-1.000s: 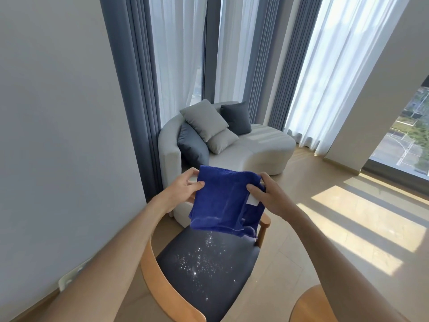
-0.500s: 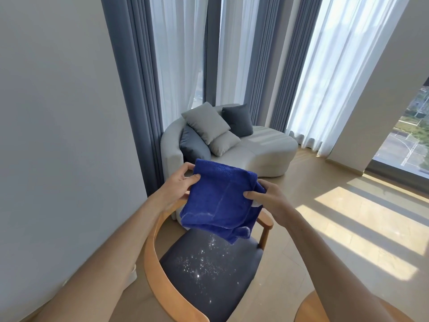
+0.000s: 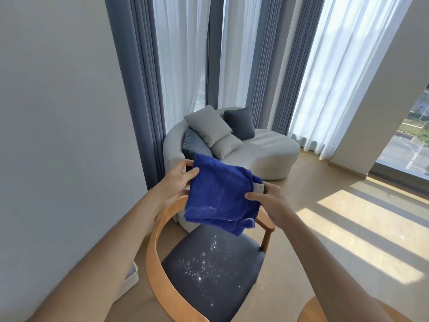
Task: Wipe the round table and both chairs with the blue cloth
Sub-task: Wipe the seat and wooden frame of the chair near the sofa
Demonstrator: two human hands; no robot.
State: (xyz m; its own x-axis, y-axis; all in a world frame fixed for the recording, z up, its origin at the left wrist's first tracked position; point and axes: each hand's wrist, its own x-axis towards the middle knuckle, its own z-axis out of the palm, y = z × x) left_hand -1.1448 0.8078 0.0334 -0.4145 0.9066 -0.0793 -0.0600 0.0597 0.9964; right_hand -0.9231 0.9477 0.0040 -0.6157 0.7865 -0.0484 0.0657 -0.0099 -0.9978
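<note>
Two hands hold a folded blue cloth (image 3: 221, 194) up in the air above a chair (image 3: 209, 270). The left hand (image 3: 177, 182) pinches the cloth's upper left edge; the right hand (image 3: 269, 198) pinches its right edge, beside a pale tag. The chair has a curved wooden back and a dark seat flecked with glinting specks. Beyond the chair stands a pale sofa (image 3: 262, 156) with cushions, before tall curtains (image 3: 137, 89).
</note>
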